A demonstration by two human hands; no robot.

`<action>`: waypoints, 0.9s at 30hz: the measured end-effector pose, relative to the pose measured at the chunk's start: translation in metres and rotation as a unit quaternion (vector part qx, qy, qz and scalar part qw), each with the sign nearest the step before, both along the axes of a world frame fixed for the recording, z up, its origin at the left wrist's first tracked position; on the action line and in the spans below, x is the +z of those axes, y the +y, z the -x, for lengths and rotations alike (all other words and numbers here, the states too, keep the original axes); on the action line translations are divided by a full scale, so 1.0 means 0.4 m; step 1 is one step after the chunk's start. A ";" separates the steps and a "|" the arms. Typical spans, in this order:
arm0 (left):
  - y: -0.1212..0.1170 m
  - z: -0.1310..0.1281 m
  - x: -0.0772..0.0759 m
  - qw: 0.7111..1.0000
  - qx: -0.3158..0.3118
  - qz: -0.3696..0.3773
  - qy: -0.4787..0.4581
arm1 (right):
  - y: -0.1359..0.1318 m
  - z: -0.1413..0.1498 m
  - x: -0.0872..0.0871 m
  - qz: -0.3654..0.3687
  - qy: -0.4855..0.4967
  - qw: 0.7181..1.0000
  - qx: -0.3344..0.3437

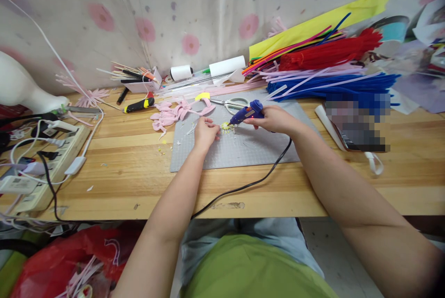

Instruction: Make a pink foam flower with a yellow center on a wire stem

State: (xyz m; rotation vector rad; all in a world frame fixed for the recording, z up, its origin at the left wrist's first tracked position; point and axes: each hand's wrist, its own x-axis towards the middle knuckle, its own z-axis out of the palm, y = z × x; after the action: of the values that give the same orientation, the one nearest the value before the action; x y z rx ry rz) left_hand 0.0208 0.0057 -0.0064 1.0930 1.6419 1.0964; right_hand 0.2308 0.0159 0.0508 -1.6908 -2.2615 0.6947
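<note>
My right hand point(274, 119) is closed round a blue hot-glue gun point(247, 113), its nozzle pointing left and down at a small yellow tufted piece point(225, 127). My left hand point(206, 133) is closed, pinching that yellow piece against the grey cutting mat point(243, 149). The gun's black cord point(250, 184) runs off the table's front edge. Pink pipe-cleaner petal shapes point(174, 113) lie at the mat's far left corner, and scissors point(232, 103) lie just behind the gun.
Bundles of blue point(330, 85), red point(327, 52) and mixed pipe cleaners lie far right under yellow paper. A power strip point(45, 163) with cables sits left. A black-yellow cutter point(139, 104), white rolls point(226, 66) and a red bag point(59, 265) below the table are also here.
</note>
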 end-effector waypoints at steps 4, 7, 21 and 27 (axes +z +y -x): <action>-0.002 -0.001 0.002 1.000 0.002 -0.003 -0.003 | -0.003 -0.007 0.009 0.017 0.000 1.000 -0.014; -0.003 -0.001 0.002 1.000 0.001 -0.004 -0.006 | -0.009 -0.009 0.020 0.018 0.006 0.999 -0.032; -0.002 -0.001 0.003 1.000 0.000 -0.002 -0.001 | 0.000 0.012 -0.001 -0.002 -0.006 1.000 0.013; -0.003 0.000 0.002 1.000 -0.001 0.002 0.005 | -0.001 0.005 0.002 0.002 -0.001 1.000 0.002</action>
State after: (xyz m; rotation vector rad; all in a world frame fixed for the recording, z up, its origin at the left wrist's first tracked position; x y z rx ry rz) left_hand 0.0208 0.0043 -0.0054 1.1003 1.6501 1.0877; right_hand 0.2287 0.0153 0.0516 -1.6896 -2.2668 0.6986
